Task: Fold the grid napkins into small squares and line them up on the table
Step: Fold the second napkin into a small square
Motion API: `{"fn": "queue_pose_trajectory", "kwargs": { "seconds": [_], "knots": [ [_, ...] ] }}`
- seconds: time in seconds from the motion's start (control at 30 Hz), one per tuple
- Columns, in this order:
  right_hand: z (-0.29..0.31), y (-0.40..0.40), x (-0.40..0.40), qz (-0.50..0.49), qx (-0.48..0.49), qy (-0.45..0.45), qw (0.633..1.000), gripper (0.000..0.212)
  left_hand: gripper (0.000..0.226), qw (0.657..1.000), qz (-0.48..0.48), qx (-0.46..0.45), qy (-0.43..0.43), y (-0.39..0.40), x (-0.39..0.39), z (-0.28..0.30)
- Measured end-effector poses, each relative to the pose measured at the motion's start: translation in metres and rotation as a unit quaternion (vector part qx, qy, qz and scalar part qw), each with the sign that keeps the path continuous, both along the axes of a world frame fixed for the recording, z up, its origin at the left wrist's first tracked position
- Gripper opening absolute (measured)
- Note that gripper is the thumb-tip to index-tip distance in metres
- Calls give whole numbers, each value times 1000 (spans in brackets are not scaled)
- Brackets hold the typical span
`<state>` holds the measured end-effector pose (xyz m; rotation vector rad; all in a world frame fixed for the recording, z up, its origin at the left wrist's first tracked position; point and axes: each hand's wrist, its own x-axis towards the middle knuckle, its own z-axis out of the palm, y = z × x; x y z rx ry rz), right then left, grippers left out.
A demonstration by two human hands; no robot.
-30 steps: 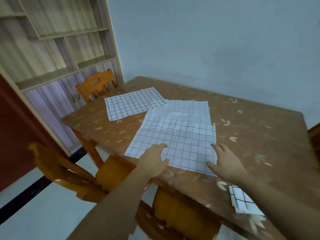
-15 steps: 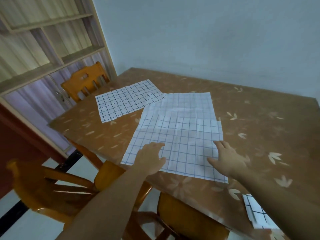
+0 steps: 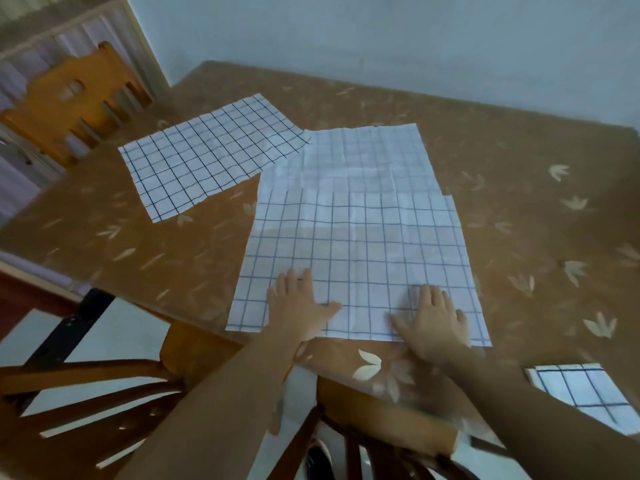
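A large white napkin with a blue grid [image 3: 360, 251] lies spread flat on the brown table [image 3: 519, 188], its near edge close to the table's front edge. My left hand [image 3: 298, 306] rests flat on its near left part, fingers straight. My right hand [image 3: 433, 320] lies flat on its near right part. Under its far end a paler napkin [image 3: 363, 157] shows. Another grid napkin [image 3: 211, 157] lies unfolded at the far left. A small folded grid square [image 3: 581, 393] sits at the near right, beside my right forearm.
Wooden chairs stand at the table's near edge [image 3: 104, 393] and at its far left side [image 3: 76, 102]. A shelf unit [image 3: 52, 26] fills the left wall. The table's right half shows bare leaf-patterned surface.
Both hands have slid forward from the napkin's near edge onto the cloth and now lie flat on it. The camera has moved closer and tilted down.
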<state>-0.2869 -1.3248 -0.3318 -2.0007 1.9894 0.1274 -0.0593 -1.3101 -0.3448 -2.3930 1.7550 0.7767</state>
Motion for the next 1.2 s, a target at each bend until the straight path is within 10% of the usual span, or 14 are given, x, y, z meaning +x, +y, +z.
{"fn": "queue_pose_trajectory", "kwargs": {
  "seconds": [0.33, 0.8, 1.2],
  "knots": [
    [-21, 31, 24, 55, 2, -32, 998, 74, 97, 996, -89, -22, 3, 19, -15, -13],
    [-5, 36, 13, 104, -28, -99, 989, 96, 23, 967, -138, -201, 74, 25, -35, 19],
    [61, -19, -46, 119, -92, -140, 979, 32, 20, 956, -169, -235, 41, 19, -82, 62]
  ]
}}
